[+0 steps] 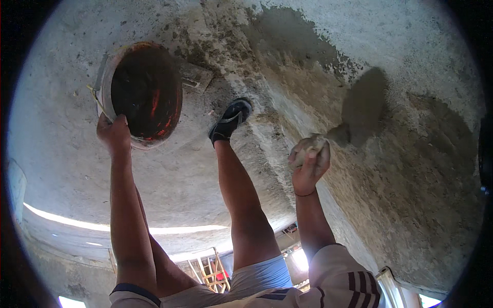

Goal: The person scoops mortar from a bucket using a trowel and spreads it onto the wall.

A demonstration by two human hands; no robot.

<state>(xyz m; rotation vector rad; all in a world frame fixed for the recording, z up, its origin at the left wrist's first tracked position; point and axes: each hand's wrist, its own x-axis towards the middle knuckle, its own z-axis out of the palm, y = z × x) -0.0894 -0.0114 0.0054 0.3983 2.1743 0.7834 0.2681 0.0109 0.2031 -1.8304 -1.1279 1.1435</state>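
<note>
My left hand [114,133] grips the near rim of a round bucket [105,87] on the left. Its inside is dark, with reddish streaks of light, and a thin yellowish cord hangs at its left side. My right hand [310,163] is raised beside the wall, its fingers closed round a pale, crumpled lump [319,142], sponge-like or cloth-like. The exact kind cannot be made out. On the wall [411,205] just beyond that hand is a dark grey oval patch [364,100]. I cannot tell whether it is wet or shadow.
A flat trowel [197,78] with a handle lies on the concrete floor right of the bucket. My foot in a dark sandal [231,119] stands near the base of the wall. Crumbs of mortar [215,41] litter the floor edge. A wooden ladder-like frame [211,271] stands behind me.
</note>
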